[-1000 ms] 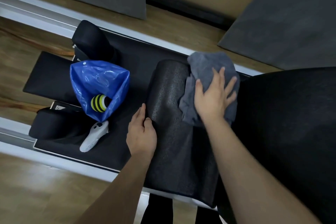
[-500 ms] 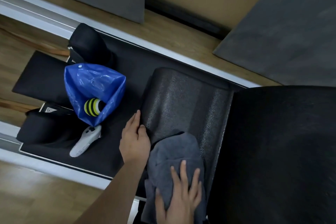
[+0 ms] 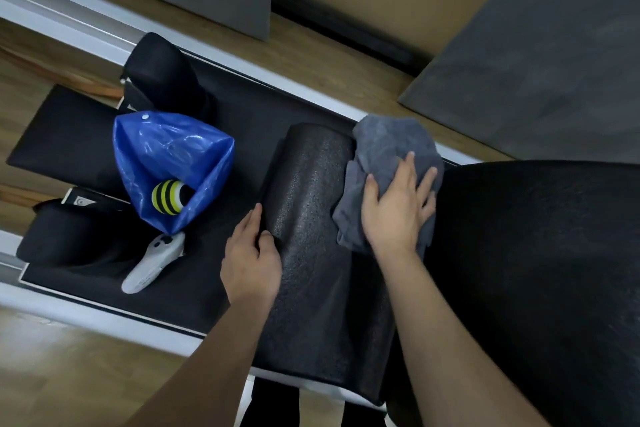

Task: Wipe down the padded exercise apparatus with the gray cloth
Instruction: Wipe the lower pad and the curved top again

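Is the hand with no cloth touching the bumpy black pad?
Touching. The head view shows the left hand resting flat against the left edge of the textured black pad, its fingers lying on the surface with no gap.

Head view, person's own body only.

Two bare forearms enter from the bottom edge. No sleeve, cuff or glove shows on either arm up to the frame edge.

Left hand [image 3: 251,260]: bare; no ring, watch or band seen on the fingers or wrist. Nails short and unpainted where visible.

Right hand [image 3: 396,208]: bare; wrist likewise without watch or bracelet. Fingernails short, plain, pale at the tips.

Dark shapes at the bottom edge between the arms may be trouser legs; too blurred to tell. No markings or tattoos seen on either forearm.
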Motion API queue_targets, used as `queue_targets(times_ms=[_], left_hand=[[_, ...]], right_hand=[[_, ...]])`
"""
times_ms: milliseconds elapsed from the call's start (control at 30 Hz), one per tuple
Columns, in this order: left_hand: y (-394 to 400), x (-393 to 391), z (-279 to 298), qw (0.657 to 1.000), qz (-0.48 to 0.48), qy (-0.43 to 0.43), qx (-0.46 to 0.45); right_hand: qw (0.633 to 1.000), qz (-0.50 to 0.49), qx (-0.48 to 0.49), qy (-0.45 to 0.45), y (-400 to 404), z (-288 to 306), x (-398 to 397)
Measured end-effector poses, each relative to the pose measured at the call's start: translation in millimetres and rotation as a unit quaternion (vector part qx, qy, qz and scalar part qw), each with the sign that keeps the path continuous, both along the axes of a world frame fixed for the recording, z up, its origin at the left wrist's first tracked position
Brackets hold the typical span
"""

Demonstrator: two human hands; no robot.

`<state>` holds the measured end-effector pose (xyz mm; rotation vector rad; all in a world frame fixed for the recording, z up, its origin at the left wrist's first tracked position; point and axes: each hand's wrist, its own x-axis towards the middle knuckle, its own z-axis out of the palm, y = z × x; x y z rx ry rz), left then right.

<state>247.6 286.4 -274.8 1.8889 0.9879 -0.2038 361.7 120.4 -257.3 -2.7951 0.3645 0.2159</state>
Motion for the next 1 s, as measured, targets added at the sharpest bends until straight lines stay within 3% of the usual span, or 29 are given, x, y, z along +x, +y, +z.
queue_targets(times_ms=[300,467,767,867,1000], left_hand=[[-2.1,0.9,-1.2,1.0,-0.002,-0.005,0.014],[-3.1,1.0,-2.3,1.0,-0.001,-0.005,0.025],[-2.5,0.3,-3.7,0.999,-0.008,-0.008,0.032],[-2.1,0.1,-3.6,0.999,-0.014,-0.008,0.03],[-2.6,1.7,-1.8,1.0,-0.01,-0.01,0.026]], right_hand=[[0.996,0.063,-0.019,0.064,13.2,0.7,-223.1],[0.998,-0.062,0.008,0.001,22.9,-4.2,-169.5],[0.996,-0.045,-0.07,-0.036,-1.2,-2.1,10.2],[0.997,-0.041,-0.054,-0.041,-1.1,-0.5,-5.8],[0.999,-0.026,-0.036,-0.031,3.6,-0.9,-91.0]])
